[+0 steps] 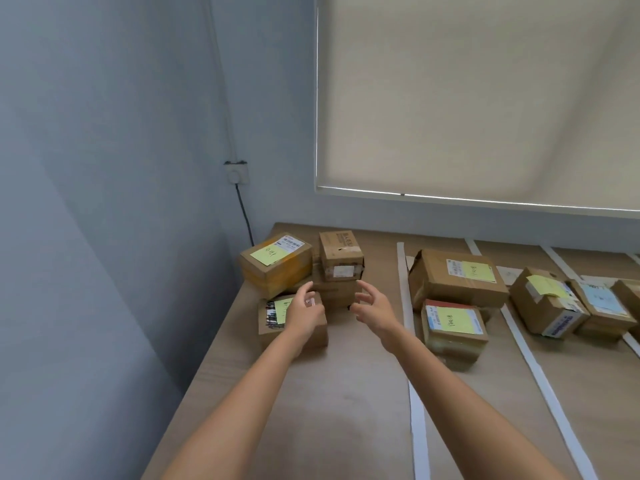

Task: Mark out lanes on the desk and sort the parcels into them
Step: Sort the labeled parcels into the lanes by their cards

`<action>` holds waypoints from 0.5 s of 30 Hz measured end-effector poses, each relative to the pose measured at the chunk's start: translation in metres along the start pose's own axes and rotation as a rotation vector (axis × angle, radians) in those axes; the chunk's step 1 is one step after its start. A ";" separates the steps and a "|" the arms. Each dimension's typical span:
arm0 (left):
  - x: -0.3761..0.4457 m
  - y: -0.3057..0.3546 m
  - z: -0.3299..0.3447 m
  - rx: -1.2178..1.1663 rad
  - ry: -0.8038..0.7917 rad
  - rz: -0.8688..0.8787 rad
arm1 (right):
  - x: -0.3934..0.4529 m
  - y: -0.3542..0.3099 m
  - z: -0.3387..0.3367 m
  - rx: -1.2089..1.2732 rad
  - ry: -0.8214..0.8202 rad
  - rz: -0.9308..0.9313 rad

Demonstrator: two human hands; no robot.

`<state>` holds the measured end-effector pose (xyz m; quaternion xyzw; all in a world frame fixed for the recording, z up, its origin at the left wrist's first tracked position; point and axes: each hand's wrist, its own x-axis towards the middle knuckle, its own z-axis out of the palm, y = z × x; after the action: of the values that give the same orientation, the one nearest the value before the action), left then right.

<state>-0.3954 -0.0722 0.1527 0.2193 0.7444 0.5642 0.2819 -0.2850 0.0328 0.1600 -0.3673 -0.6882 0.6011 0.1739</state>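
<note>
The desk [346,375] already had white tape strips [407,306] marking lanes, with an unsorted pile of parcels [277,263] at its far left corner. The brown box [337,294] between the hands looked stiff, light, likely easy — best gripped on opposite sides. The left hand [304,315] and right hand [372,310] were spread open and held nothing; touching it or not, unclear.

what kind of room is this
Probably a small office or mailroom corner used for sorting parcels: cardboard parcels with yellow notes lie on a wooden desk divided by white tape strips, under a drawn roller blind.
</note>
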 end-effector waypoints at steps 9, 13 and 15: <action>0.058 -0.088 -0.060 0.006 0.184 -0.187 | 0.070 0.054 0.057 -0.055 -0.102 0.152; 0.085 -0.121 -0.076 0.029 0.227 -0.253 | 0.098 0.078 0.073 -0.068 -0.100 0.219; 0.099 -0.135 -0.079 0.028 0.239 -0.281 | 0.112 0.089 0.078 -0.068 -0.090 0.239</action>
<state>-0.5235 -0.1010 0.0220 0.0487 0.8037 0.5308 0.2645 -0.3868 0.0591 0.0353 -0.4249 -0.6667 0.6096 0.0575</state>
